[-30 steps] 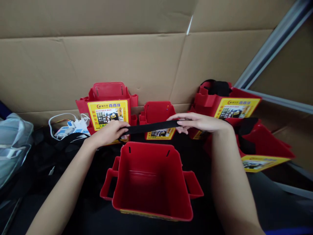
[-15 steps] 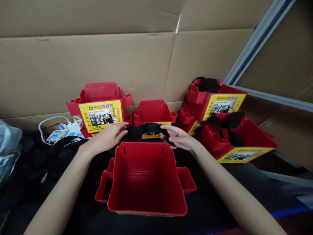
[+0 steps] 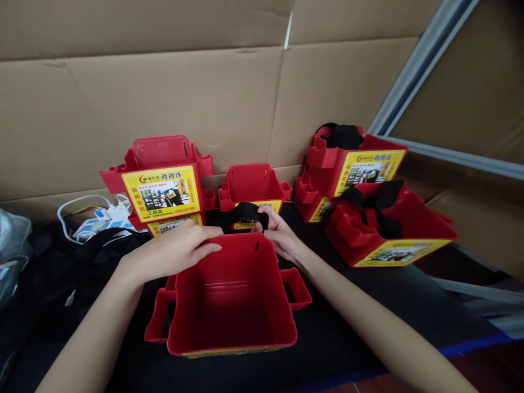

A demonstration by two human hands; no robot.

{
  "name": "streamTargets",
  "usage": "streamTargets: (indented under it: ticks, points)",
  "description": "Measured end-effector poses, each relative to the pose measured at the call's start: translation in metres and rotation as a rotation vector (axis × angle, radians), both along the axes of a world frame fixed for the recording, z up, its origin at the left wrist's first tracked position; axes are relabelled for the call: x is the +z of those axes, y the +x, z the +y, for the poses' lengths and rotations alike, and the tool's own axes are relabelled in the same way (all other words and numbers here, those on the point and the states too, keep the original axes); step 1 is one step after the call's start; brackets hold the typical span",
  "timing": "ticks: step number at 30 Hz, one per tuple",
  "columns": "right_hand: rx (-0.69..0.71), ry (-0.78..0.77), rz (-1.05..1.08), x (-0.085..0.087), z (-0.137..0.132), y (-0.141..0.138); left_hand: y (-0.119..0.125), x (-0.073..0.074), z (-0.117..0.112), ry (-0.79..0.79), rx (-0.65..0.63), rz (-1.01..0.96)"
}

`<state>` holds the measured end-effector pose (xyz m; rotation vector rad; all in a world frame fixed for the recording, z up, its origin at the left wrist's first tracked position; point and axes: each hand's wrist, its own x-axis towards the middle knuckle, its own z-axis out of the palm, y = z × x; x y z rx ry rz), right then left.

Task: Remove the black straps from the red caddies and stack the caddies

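A red plastic tool box (image 3: 235,259) stands in front of me with its open top facing up. It has side pockets and slots high in its back wall; only the right slot shows. My left hand (image 3: 178,250) grips the back rim at the left corner, thumb inside and fingertips hidden behind the wall. Pinched in my right hand (image 3: 281,234), behind the right corner of that rim, is a black webbing strap (image 3: 248,209). The strap arches up behind the box, and its lower parts are hidden.
Labelled red boxes (image 3: 161,150) are stacked at back left, with another red box (image 3: 256,185) in the middle. More boxes (image 3: 372,169) with black straps stand at right. Left lie a power strip (image 3: 106,218), black straps (image 3: 94,262) and a clear plastic bag (image 3: 14,240). Cardboard (image 3: 176,109) lines the back.
My left hand has let go of the strap and come down onto the box's back rim. My right hand still holds the strap, now closer to the rim. The view has shifted slightly.
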<state>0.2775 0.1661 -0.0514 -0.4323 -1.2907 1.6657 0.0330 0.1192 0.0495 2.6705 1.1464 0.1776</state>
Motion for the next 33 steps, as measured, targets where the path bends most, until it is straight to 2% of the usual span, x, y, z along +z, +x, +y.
streamTargets:
  ticks: [8, 17, 20, 22, 23, 27, 30, 33]
  points:
    - [0.192, -0.003, -0.007, 0.009, 0.016, -0.026, -0.015, 0.007, 0.005, -0.058, -0.015, 0.004]
    - [0.392, -0.046, -0.049, -0.001, 0.027, -0.032, -0.019, 0.006, 0.007, -0.053, 0.031, -0.021]
    - [0.444, -0.050, -0.084, 0.000, 0.025, -0.028, -0.009, 0.009, -0.008, 0.151, 0.164, -0.062]
    - [0.469, -0.044, -0.091, 0.004, 0.023, -0.025, 0.005, 0.013, -0.023, 0.322, 0.270, -0.132]
    - [0.480, -0.036, -0.091, 0.007, 0.022, -0.023, 0.013, 0.014, -0.031, 0.358, 0.288, -0.148]
    - [0.450, 0.090, -0.192, 0.019, 0.019, -0.015, 0.045, 0.014, -0.048, 0.252, 0.223, 0.010]
    - [0.374, 0.213, -0.403, 0.028, 0.018, -0.009, 0.060, 0.008, -0.040, 0.225, 0.234, 0.138]
    - [0.275, 0.331, -0.613, 0.041, 0.015, -0.005, 0.065, 0.001, -0.027, 0.181, 0.208, 0.158]
